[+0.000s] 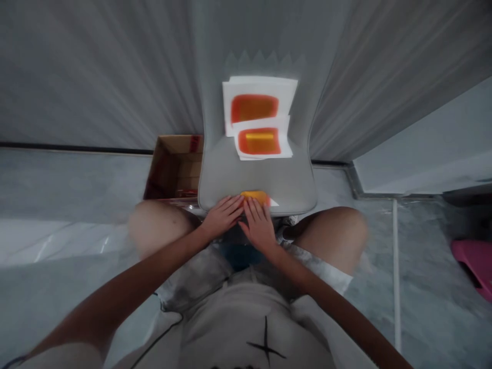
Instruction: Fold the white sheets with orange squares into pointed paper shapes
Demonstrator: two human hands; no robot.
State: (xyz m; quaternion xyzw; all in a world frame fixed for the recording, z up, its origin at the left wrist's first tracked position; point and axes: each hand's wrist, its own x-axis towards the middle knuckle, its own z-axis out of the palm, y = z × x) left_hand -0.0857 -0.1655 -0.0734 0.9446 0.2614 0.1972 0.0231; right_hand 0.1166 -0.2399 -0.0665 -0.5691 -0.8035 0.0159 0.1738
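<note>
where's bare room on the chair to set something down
The grey chair seat has a free band between the orange-printed papers and the hands. Its front edge is crowded: the left hand and right hand rest by the orange piece.

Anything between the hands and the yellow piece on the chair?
Nothing visible. The right hand has its fingertips on the yellow piece, and the left hand lies flat right beside it, its fingertips at the piece's edge.
</note>
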